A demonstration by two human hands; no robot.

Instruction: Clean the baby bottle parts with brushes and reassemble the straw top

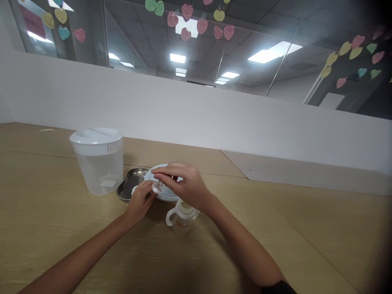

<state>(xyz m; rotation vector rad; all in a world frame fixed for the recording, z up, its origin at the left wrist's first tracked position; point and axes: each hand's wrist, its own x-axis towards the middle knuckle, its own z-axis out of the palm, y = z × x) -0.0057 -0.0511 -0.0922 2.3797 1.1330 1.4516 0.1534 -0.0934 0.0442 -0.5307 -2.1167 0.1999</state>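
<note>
My left hand (141,200) is closed on a small clear round piece (157,187), like a baby bottle's nipple, with its open ring facing up toward me. A thin dark stick (159,182) stands in or just over that ring. My right hand (186,183) pinches the top of the stick between thumb and fingertips. Just below my right hand, a clear baby bottle (181,222) with white handles and red print stands upright with its mouth uncovered. Behind both hands lies a pale round dish (168,196), partly hidden by them.
A kidney-shaped metal tray (127,188) lies left of the dish, with a clear item partly in view on it. Farther left stands a translucent lidded bucket (98,167). A white wall (171,110) with windows rises behind the wooden table (92,245).
</note>
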